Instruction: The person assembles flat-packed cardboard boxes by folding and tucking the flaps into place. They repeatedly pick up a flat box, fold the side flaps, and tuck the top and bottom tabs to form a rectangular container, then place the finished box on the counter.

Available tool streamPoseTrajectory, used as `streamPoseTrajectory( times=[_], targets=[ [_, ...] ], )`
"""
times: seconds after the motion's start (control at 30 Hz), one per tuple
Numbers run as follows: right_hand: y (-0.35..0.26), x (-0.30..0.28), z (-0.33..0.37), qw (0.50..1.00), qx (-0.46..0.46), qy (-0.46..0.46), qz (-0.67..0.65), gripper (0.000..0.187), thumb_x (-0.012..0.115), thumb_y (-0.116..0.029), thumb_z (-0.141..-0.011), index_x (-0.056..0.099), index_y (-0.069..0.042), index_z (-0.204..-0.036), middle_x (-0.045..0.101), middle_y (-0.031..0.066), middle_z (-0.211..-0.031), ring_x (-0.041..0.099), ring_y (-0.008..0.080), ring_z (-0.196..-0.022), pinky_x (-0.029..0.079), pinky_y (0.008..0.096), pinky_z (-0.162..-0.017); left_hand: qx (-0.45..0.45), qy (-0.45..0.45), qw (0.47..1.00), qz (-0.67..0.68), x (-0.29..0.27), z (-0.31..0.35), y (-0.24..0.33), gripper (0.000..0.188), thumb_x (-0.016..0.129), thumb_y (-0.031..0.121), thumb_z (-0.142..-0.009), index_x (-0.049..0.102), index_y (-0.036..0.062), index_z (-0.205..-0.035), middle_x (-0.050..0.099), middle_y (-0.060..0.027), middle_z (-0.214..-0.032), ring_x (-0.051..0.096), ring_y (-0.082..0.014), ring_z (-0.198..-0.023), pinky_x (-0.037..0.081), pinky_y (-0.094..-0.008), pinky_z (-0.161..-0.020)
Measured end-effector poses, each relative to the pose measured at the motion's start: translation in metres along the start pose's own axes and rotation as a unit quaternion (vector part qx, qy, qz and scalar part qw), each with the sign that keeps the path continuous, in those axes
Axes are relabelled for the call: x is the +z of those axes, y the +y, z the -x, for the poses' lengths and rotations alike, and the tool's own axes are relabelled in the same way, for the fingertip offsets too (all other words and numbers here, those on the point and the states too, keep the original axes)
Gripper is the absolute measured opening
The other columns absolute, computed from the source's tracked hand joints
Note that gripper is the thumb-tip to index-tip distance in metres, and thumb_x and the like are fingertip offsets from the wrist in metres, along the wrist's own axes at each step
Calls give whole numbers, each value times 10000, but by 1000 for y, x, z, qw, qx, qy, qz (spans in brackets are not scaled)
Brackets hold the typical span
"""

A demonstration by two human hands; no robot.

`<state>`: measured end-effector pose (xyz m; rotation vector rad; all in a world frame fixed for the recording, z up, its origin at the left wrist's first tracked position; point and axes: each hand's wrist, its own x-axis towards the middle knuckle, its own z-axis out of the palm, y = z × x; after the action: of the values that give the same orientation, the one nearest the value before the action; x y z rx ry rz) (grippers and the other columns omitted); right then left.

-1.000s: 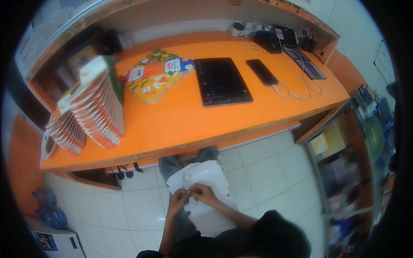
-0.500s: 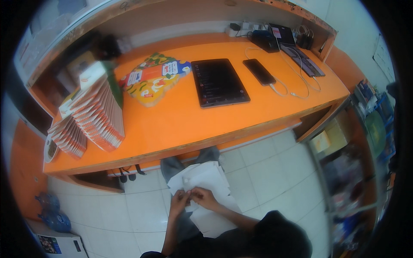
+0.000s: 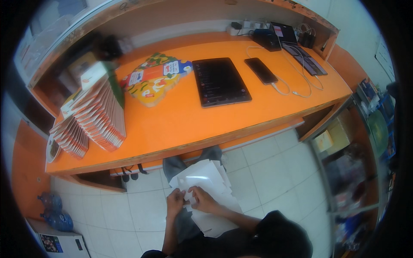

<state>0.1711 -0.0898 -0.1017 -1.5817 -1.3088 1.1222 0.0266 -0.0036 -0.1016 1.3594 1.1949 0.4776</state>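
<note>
White paper sheets (image 3: 206,178) stay stacked on the lap; left hand (image 3: 175,201) and right hand (image 3: 202,200) still pinch a small piece, barely shifted, fingers closed on it.

head view — high, looking steeply down | orange desk (image 3: 189,116) ahead | lap near
</note>
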Motion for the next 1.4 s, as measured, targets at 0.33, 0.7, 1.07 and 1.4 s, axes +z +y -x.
streamPoseTrajectory(
  times=[0.33,0.7,1.07,1.4],
  targets=[
    [19,-20,-18,916,116,122,-365,294,699,21,-765,621,21,-1048,681,90,-873,639,154,-729,517,272,-667,200,65,972,-108,4,12,29,197,730,147,-812,637,-26,-831,611,-100,-675,550,-133,-615,460,-294,-589],
    [-6,-23,-9,871,180,84,-450,269,662,-1,-823,585,37,-1078,654,107,-952,622,161,-903,508,279,-831,183,47,981,-52,21,26,24,93,631,31,-860,589,-29,-918,631,-157,-980,648,-254,-916,549,-347,-785],
    [-2,-11,-1,955,108,31,-273,491,767,-18,-732,555,-26,-1174,614,60,-1061,599,137,-927,505,278,-836,81,53,993,-71,18,19,16,189,663,161,-893,624,-19,-848,628,-77,-685,559,-94,-624,455,-258,-568],
    [1,-1,-4,999,9,40,-22,567,798,-31,-668,539,-39,-1172,622,83,-1013,633,148,-798,525,269,-661,37,37,998,-23,3,14,-5,203,671,188,-889,645,-12,-867,660,-59,-735,559,-82,-664,454,-245,-609]
  ],
)
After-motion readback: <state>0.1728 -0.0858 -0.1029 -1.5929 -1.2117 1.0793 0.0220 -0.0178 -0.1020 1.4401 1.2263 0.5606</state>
